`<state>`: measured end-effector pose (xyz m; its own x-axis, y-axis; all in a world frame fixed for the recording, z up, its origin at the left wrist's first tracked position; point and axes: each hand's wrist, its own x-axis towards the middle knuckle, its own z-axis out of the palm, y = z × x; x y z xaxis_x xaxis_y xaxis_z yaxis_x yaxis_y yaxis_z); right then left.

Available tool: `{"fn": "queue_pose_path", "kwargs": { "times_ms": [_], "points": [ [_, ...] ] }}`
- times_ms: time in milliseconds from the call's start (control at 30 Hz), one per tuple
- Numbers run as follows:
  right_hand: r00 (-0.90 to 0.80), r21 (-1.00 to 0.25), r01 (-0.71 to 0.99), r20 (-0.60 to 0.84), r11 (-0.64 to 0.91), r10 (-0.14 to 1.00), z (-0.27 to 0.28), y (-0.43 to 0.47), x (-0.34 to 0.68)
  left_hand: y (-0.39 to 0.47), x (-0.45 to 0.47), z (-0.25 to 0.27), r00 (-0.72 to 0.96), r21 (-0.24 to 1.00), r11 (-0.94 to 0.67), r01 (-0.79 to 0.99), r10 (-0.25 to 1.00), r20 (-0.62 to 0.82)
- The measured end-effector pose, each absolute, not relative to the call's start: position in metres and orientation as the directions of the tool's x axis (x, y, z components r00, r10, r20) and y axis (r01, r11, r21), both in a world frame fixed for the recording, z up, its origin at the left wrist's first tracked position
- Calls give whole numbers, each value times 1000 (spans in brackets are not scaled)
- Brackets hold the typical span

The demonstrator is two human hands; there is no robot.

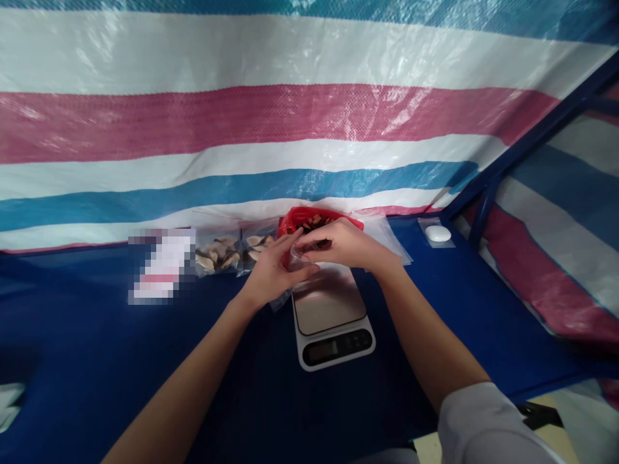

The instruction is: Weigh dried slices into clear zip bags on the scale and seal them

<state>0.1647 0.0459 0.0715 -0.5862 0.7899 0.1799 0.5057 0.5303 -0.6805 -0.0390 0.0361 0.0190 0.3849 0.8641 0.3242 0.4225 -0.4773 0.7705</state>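
Left hand [273,270], forearm rising from lower left, curves thumb and fingers around a clear bag [294,258] near the scale's [331,306] far edge. Behind is an open red bag [298,214]. Right hand [336,243] arches leftward, fingers bent; its grip I cannot tell.

Makeshift work booth: striped plastic sheeting [290,116] for walls, blue frame [532,138], blue table [97,361], digital scale [333,312].

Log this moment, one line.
left hand: at clear bag | right hand: beside it, grip unclear | scale: near hands, on blue table | red bag: beyond, open, dark pieces inside
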Motion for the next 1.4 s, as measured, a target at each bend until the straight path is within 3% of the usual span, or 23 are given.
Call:
{"fn": "queue_pose_path", "kwargs": {
  "times_ms": [367,667,933,1200,1400],
  "points": [
    [-572,-784,393,200,480,796,66,51,171,37,-39,20,333,810,-419,410,896,295],
    [-456,-757,476,223,448,861,60,60,200,39,-47,25,280,878,-319,356,933,226],
    [-499,-580,641,182,502,847,50,66,192,41,-56,38,242,925,-213,315,960,139],
    [-496,-413,758,138,505,857,36,70,179,45,-67,46,239,895,-283,346,949,208],
    [-463,-301,810,198,503,864,35,67,173,48,-79,50,200,901,-256,349,960,195]
  ]
}}
